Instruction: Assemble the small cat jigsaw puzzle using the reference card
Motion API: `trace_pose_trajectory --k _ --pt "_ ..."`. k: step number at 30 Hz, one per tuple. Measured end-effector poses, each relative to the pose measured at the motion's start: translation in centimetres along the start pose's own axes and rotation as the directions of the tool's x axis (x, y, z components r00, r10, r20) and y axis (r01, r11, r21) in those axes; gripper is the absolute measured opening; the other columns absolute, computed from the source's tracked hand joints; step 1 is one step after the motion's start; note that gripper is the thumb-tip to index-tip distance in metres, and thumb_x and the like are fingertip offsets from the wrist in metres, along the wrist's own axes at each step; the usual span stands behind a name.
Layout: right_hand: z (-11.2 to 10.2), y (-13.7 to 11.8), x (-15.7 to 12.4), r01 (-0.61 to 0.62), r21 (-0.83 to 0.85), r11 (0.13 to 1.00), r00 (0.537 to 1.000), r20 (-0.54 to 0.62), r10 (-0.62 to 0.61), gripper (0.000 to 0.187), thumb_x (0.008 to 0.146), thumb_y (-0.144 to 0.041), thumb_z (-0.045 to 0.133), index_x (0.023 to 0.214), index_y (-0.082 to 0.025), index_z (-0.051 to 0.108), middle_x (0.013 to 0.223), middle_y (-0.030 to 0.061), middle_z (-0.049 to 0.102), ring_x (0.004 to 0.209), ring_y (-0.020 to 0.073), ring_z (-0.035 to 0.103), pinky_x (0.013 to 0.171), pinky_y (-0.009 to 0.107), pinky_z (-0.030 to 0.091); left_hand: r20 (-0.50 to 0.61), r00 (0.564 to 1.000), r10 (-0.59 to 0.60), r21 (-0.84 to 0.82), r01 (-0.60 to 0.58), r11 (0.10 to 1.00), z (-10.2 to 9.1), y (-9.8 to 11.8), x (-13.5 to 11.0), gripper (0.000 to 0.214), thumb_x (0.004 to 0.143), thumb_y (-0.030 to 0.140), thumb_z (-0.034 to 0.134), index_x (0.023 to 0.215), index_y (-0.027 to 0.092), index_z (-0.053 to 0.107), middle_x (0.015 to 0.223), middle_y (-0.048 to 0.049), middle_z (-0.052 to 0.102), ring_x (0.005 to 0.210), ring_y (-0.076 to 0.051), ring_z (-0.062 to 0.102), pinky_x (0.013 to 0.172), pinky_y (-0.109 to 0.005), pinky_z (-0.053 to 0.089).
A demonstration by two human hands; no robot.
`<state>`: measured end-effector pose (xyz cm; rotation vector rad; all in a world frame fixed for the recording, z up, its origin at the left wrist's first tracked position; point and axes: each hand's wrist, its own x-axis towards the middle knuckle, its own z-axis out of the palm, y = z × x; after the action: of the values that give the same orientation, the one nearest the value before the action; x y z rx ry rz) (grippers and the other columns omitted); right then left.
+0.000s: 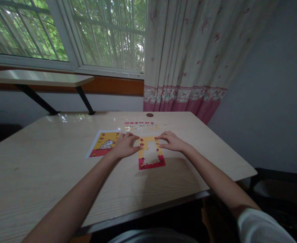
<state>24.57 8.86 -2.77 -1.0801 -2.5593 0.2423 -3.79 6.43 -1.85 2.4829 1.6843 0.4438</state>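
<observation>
A jigsaw puzzle border lies flat on the table, yellow along the top and sides and red along the bottom, with bare tabletop showing in its middle. My left hand rests at its upper left edge, thumb and forefinger apart and their tips touching the border. On the opposite side, my right hand touches the upper right edge with its thumb and fingers also spread. Neither hand has a piece lifted. Left of the border is a picture sheet with a white cartoon animal on yellow and red, its right side partly behind my left hand.
Loose puzzle pieces lie in rows beyond the border. A round dark disc sits near the table's back edge. A raised shelf on black legs stands back left. Behind hang a curtain and a window.
</observation>
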Motion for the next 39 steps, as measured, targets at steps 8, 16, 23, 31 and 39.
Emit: trace_pose_trajectory --k 8,16,23,31,39 --pt "0.1 0.1 0.0 -0.027 0.016 1.000 1.000 -0.001 0.027 0.050 0.080 -0.055 0.059 0.121 -0.026 0.059 0.105 0.0085 0.057 0.097 0.0228 0.050 0.086 0.037 0.036 0.015 1.000 0.024 0.011 -0.024 1.000 -0.2 0.0 -0.1 0.059 0.074 0.064 0.051 0.120 0.028 0.059 0.120 -0.0080 0.053 0.107 -0.034 0.044 0.093 -0.048 0.036" --pt "0.0 -0.1 0.0 -0.031 0.022 0.999 1.000 0.001 0.031 0.049 0.080 -0.052 0.061 0.121 -0.025 0.059 0.104 0.0084 0.058 0.097 0.0225 0.051 0.087 0.037 0.037 0.023 1.000 0.019 0.007 -0.019 1.000 -0.4 0.3 -0.2 0.058 0.075 0.062 0.051 0.120 0.027 0.059 0.121 -0.0082 0.053 0.108 -0.034 0.043 0.094 -0.049 0.035" --pt "0.1 -0.1 0.1 -0.036 0.033 0.999 0.999 -0.001 0.036 0.049 0.079 -0.051 0.062 0.119 -0.023 0.060 0.107 0.0093 0.058 0.099 0.0224 0.051 0.088 0.038 0.037 0.016 0.999 0.032 0.006 -0.032 0.999 -0.1 -0.2 -0.1 0.058 0.076 0.062 0.050 0.121 0.028 0.059 0.121 -0.0081 0.052 0.108 -0.034 0.044 0.094 -0.048 0.035" --pt "0.0 -0.3 0.1 -0.030 0.048 0.998 0.999 -0.010 0.030 0.049 0.079 -0.052 0.062 0.118 -0.022 0.061 0.106 0.0096 0.058 0.099 0.0225 0.051 0.088 0.038 0.037 -0.080 0.997 0.011 0.102 -0.002 0.995 0.3 2.1 -0.5 0.056 0.081 0.062 0.043 0.120 0.026 0.059 0.117 -0.0097 0.055 0.107 -0.034 0.045 0.088 -0.046 0.038" --pt "0.0 -0.3 0.1 -0.035 0.037 0.999 0.999 -0.007 0.035 0.048 0.080 -0.050 0.062 0.119 -0.023 0.060 0.107 0.0099 0.058 0.100 0.0229 0.051 0.088 0.038 0.037 -0.058 0.998 0.001 0.107 0.005 0.994 0.3 2.8 -0.7 0.054 0.081 0.059 0.044 0.120 0.025 0.059 0.117 -0.0104 0.056 0.107 -0.034 0.044 0.084 -0.045 0.038"
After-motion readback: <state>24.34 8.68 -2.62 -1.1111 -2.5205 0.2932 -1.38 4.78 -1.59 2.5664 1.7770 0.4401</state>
